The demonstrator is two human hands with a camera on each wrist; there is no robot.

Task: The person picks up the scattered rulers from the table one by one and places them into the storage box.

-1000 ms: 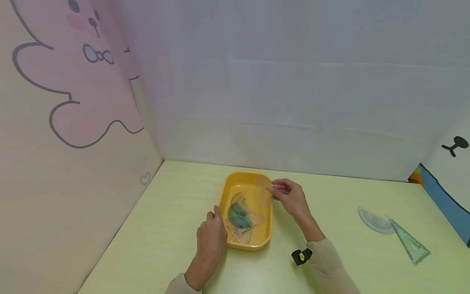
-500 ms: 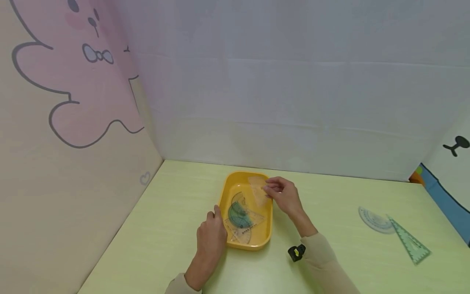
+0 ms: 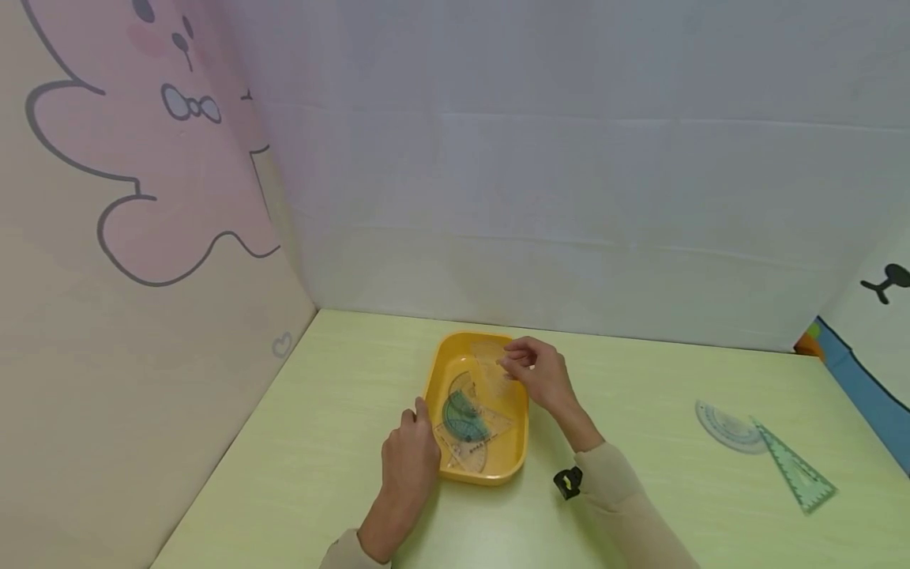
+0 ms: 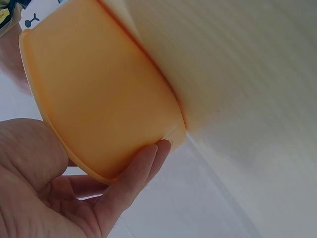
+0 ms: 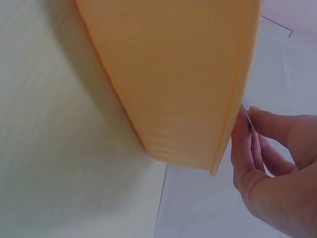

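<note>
My left hand grips the left rim of a yellow plastic tray, its fingers against the outer wall in the left wrist view. Over the tray's far right part, my right hand pinches a clear triangular set square between thumb and fingers. From the right wrist view only a thin edge of that set square shows beside the rim. Inside the tray lie a teal protractor, a clear protractor and other clear drawing pieces, overlapping one another.
To the right on the pale green table lie a clear protractor and a green set square, their ends overlapping. A white curtain-like wall stands behind the table. A patterned wall borders it on the left.
My right hand has moved left with the clear set square, bringing it further over the tray. The left hand and tray stay where they were.
</note>
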